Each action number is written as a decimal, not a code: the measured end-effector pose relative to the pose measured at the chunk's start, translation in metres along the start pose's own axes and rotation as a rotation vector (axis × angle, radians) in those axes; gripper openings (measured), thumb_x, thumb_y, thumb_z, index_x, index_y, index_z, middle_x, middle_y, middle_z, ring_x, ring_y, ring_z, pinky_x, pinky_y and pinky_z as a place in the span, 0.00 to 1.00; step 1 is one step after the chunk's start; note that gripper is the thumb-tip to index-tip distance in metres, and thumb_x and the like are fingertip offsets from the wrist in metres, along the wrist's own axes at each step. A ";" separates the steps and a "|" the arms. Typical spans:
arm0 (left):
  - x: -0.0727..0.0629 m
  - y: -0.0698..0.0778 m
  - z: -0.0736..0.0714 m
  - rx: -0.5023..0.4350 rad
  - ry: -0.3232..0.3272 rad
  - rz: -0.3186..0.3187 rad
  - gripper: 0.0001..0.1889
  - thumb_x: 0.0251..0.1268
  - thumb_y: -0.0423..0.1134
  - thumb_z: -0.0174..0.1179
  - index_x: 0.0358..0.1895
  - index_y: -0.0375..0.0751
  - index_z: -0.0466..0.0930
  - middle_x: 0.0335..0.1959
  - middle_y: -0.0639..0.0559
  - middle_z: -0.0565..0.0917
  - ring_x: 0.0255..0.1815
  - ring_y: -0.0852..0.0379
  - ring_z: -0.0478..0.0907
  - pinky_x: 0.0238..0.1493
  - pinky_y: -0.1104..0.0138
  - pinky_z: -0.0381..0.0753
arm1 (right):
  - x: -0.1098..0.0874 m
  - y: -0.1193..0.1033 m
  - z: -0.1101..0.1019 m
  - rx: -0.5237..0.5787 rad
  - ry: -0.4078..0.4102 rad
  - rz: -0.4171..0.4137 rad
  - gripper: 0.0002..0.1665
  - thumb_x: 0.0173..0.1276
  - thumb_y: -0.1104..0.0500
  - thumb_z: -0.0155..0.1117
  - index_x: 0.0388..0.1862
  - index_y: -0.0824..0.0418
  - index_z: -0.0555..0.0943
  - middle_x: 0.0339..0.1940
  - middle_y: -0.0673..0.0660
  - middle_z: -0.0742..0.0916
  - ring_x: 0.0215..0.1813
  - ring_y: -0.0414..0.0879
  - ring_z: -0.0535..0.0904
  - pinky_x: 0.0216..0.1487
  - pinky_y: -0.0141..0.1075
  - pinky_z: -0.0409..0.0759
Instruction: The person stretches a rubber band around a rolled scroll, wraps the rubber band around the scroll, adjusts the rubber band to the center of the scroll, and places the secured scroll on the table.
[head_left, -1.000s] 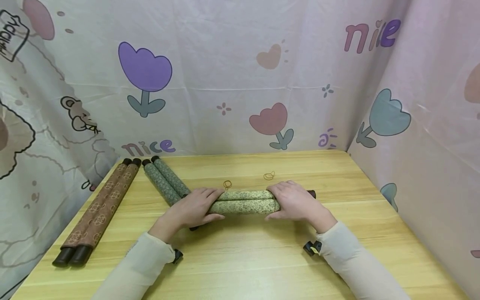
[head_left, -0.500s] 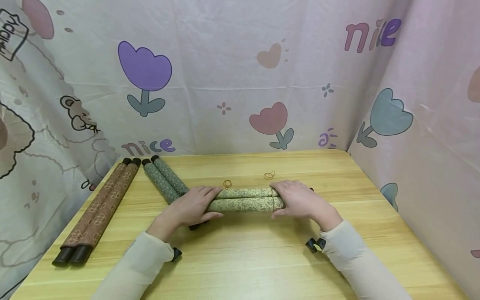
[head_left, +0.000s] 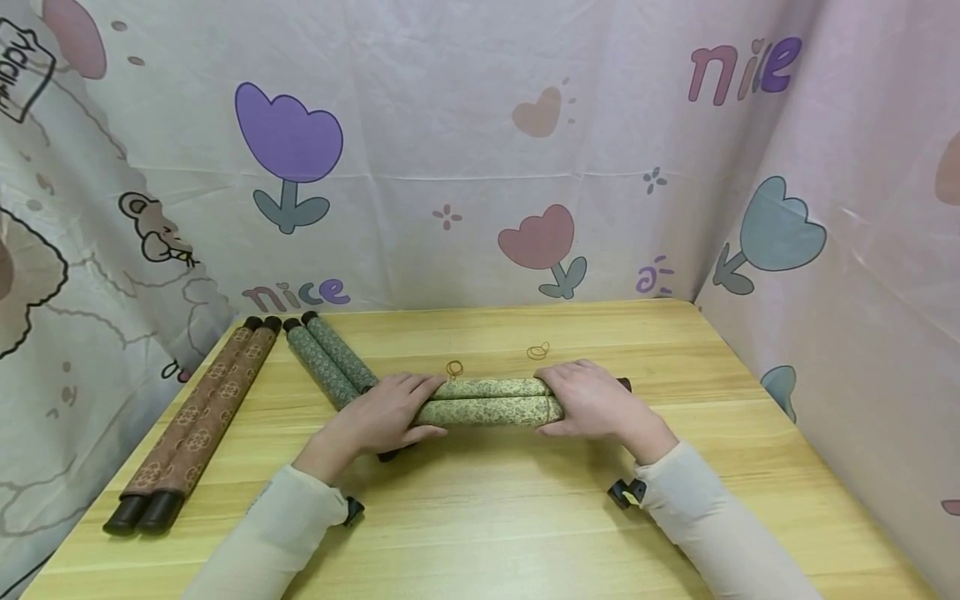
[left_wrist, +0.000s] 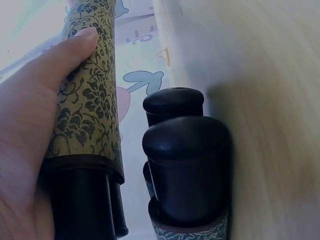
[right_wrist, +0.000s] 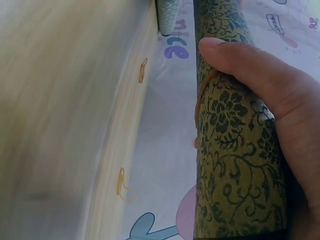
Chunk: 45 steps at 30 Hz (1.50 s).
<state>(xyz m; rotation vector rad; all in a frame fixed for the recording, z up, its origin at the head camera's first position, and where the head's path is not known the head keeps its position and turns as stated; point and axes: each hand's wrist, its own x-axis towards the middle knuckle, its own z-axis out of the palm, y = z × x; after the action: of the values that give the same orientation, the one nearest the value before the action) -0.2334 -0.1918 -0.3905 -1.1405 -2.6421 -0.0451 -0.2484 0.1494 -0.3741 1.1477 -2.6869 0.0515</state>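
From where I stand, a yellow-green floral scroll (head_left: 487,411), rolled from both ends into two parallel rolls, lies level between the person's two hands, with the patterned middle uncovered. The left hand (head_left: 386,412) grips its left end, the thumb along the near roll, close to the dark knobs (left_wrist: 82,205). The right hand (head_left: 592,402) grips its right part in the same manner, and one dark knob (head_left: 624,385) sticks out past this hand. Both hands are curled over the two rolls from above, though their fingertips on the far side are hidden. At the right thumb, a thin rubber band (right_wrist: 201,97) crosses the cloth; I cannot tell well if it goes around both rolls.

To the left of the yellow-green scroll, a grey-green scroll (head_left: 322,364) lies slanting, its near end passing below the left hand. Farther left of it is a brown scroll (head_left: 221,408) with flower medallions. Just beyond it, a small orange rubber band (head_left: 454,368) and a second orange loop (head_left: 537,352) lie on the wooden table (head_left: 487,525). Behind it all hangs a tulip-printed curtain (head_left: 420,108).
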 end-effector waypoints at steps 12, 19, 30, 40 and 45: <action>0.001 0.003 0.000 -0.007 -0.010 0.015 0.42 0.67 0.65 0.53 0.71 0.34 0.64 0.60 0.40 0.76 0.59 0.41 0.74 0.61 0.49 0.72 | 0.005 -0.005 0.004 -0.062 0.092 -0.087 0.50 0.51 0.27 0.68 0.57 0.66 0.78 0.48 0.59 0.86 0.49 0.53 0.83 0.57 0.48 0.77; 0.003 0.006 0.000 0.011 -0.010 0.031 0.41 0.67 0.65 0.54 0.70 0.34 0.65 0.60 0.40 0.77 0.59 0.41 0.75 0.61 0.49 0.73 | 0.006 -0.012 0.005 -0.017 0.074 -0.080 0.54 0.49 0.26 0.69 0.60 0.66 0.76 0.51 0.59 0.85 0.52 0.54 0.82 0.56 0.48 0.78; 0.002 0.005 0.000 0.024 0.000 0.022 0.42 0.66 0.66 0.54 0.71 0.34 0.65 0.60 0.40 0.77 0.59 0.41 0.74 0.62 0.49 0.72 | 0.003 -0.007 -0.002 0.082 -0.071 0.034 0.66 0.44 0.25 0.71 0.71 0.68 0.66 0.64 0.64 0.78 0.64 0.59 0.74 0.66 0.52 0.68; 0.001 0.003 0.000 0.018 0.011 0.025 0.42 0.66 0.64 0.55 0.71 0.34 0.64 0.60 0.40 0.77 0.59 0.41 0.75 0.61 0.49 0.72 | 0.000 -0.004 -0.003 0.025 -0.076 0.027 0.53 0.53 0.32 0.71 0.66 0.67 0.70 0.59 0.62 0.81 0.60 0.58 0.77 0.64 0.52 0.71; 0.001 0.004 0.001 0.008 0.004 0.017 0.41 0.67 0.64 0.54 0.71 0.35 0.64 0.60 0.40 0.76 0.60 0.41 0.74 0.62 0.49 0.72 | 0.002 -0.006 0.000 -0.010 -0.021 -0.001 0.50 0.54 0.33 0.70 0.63 0.66 0.72 0.56 0.59 0.83 0.57 0.55 0.79 0.61 0.51 0.73</action>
<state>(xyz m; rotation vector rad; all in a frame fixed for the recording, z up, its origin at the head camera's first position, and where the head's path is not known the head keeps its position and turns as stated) -0.2318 -0.1883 -0.3918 -1.1593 -2.6268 -0.0334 -0.2451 0.1439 -0.3740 1.1534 -2.7018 0.0252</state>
